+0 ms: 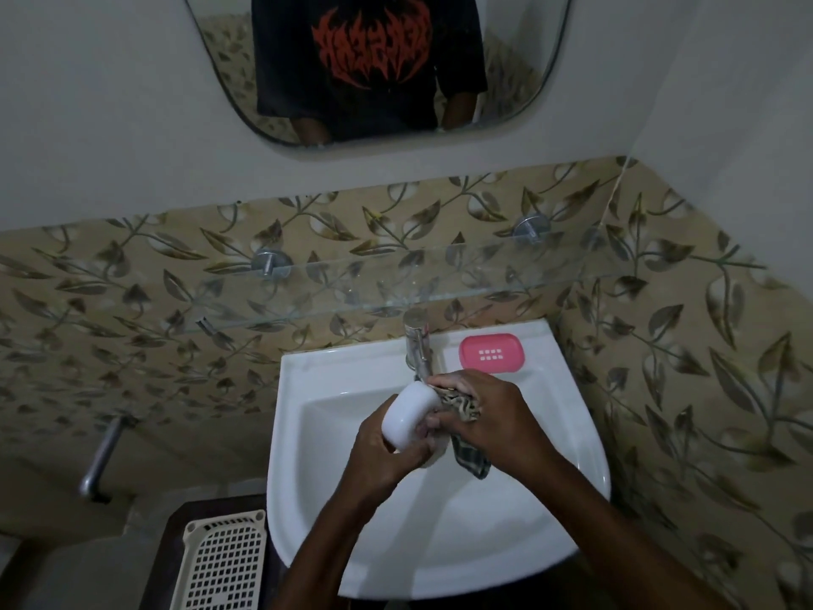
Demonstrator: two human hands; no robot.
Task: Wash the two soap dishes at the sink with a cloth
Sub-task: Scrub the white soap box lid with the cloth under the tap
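Over the white sink [308, 499] my left hand [382, 455] grips a white oval soap dish [407, 413], held tilted under the tap. My right hand [488, 416] is closed on a checked cloth [466, 451] and presses it against the dish's right side; the cloth's tail hangs down below the hand. A pink soap dish [492, 353] with a slotted middle lies flat on the sink's back right ledge, apart from both hands.
A chrome tap [417, 341] stands at the back of the basin just above the hands. A glass shelf [352, 292] runs along the tiled wall over it. A cream perforated basket [222, 561] sits at lower left; a metal pipe [103, 455] juts from the left wall.
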